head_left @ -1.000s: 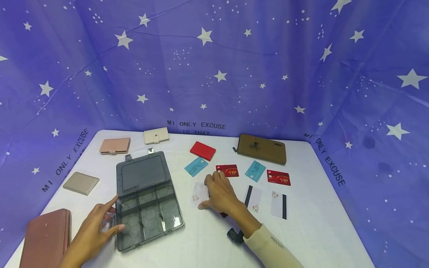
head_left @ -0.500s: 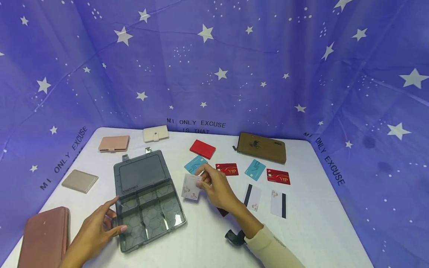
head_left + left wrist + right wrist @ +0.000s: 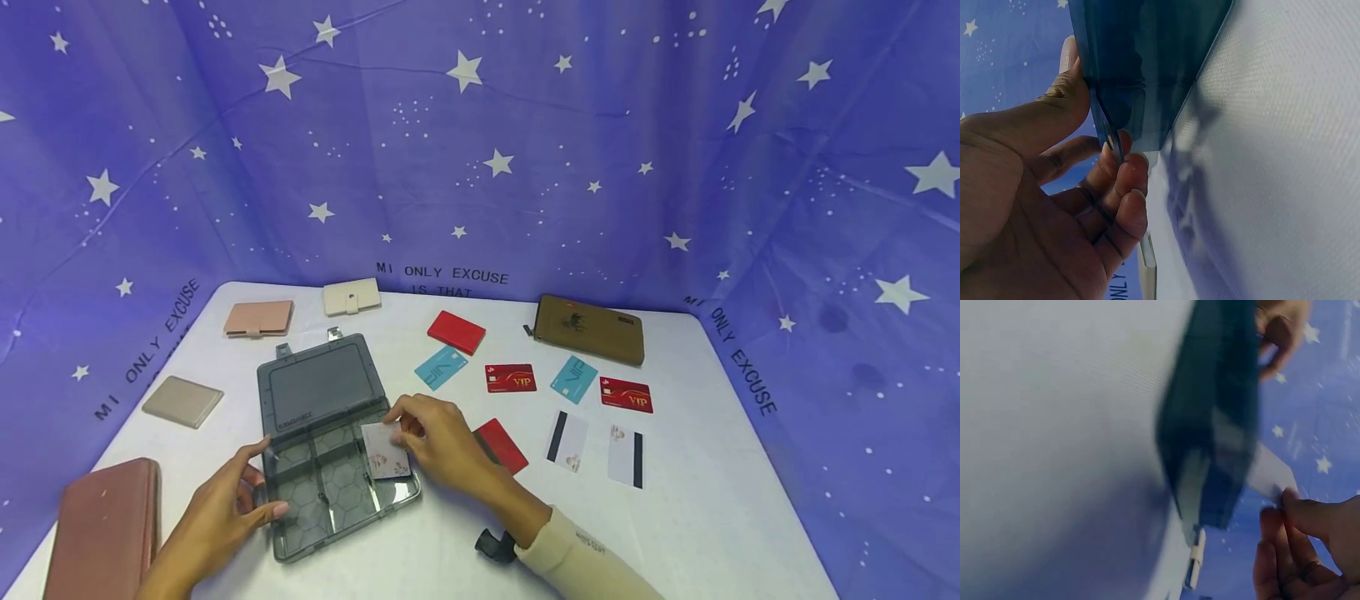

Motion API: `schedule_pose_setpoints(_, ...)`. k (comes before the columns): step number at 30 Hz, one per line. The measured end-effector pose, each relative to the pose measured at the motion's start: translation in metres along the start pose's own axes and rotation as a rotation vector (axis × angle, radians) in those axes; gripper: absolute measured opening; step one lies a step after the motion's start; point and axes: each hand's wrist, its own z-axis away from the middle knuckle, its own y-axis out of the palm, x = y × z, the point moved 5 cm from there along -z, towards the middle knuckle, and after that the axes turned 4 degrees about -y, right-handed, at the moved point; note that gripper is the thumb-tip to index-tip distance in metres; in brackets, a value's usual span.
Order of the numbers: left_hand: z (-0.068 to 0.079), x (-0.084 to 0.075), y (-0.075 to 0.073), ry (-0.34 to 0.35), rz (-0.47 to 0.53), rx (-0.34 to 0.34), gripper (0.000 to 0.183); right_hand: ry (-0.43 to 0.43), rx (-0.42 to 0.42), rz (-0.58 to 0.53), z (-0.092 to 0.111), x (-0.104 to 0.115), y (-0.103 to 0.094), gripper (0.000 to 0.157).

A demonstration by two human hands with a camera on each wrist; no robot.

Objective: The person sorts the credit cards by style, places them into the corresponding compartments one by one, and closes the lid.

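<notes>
A grey see-through compartment box (image 3: 296,496) with its lid (image 3: 322,383) folded back lies left of the table's middle. My left hand (image 3: 217,508) holds the box by its left side, thumb over the rim and fingers against the outer wall, as the left wrist view also shows. My right hand (image 3: 438,442) pinches a white card (image 3: 386,452) with a floral print between thumb and fingers. In the head view the card overlaps the box's right compartments; in the right wrist view the card (image 3: 1274,472) leans at the box's rim.
To the right lie red VIP cards (image 3: 511,378), blue cards (image 3: 574,379), striped white cards (image 3: 626,456) and a red card (image 3: 501,446). Around them are a brown zip wallet (image 3: 590,330), a red case (image 3: 457,332), small card holders (image 3: 258,318) and a pinkish-brown wallet (image 3: 103,529).
The right hand has lifted the white card off the table and carried it left over the box, uncovering the red card. The left hand stays at the box's side.
</notes>
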Motion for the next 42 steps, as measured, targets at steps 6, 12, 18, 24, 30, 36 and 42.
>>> schedule_pose_setpoints(6, -0.001, -0.001, 0.001, -0.026, 0.006, 0.027, 0.085, -0.055, 0.043, 0.362, 0.005, 0.004, 0.015, 0.018)
schedule_pose_setpoints(12, -0.001, -0.001, 0.001, -0.037, -0.003, 0.034, 0.087, -0.029, 0.183, 0.526, 0.01, -0.001, 0.029, 0.02)
schedule_pose_setpoints(18, -0.001, 0.0, 0.0, -0.04, -0.002, 0.04, 0.087, 0.016, 0.208, 0.347, 0.012, -0.009, 0.019, 0.026)
schedule_pose_setpoints(24, -0.001, 0.0, 0.001, -0.051, -0.002, 0.048, 0.087, 0.066, 0.16, 0.052, 0.015, -0.027, -0.025, 0.032)
schedule_pose_setpoints(30, -0.001, 0.0, 0.001, -0.049, -0.003, 0.047, 0.087, 0.25, 0.223, 0.021, 0.031, -0.066, -0.068, 0.05)
schedule_pose_setpoints(36, -0.001, 0.0, 0.001, -0.039, -0.004, 0.037, 0.087, 0.402, 0.282, 0.184, 0.053, -0.091, -0.085, 0.069)
schedule_pose_setpoints(42, -0.001, 0.0, 0.001, -0.045, -0.005, 0.04, 0.087, 0.408, 0.305, 0.248, 0.065, -0.097, -0.076, 0.068)
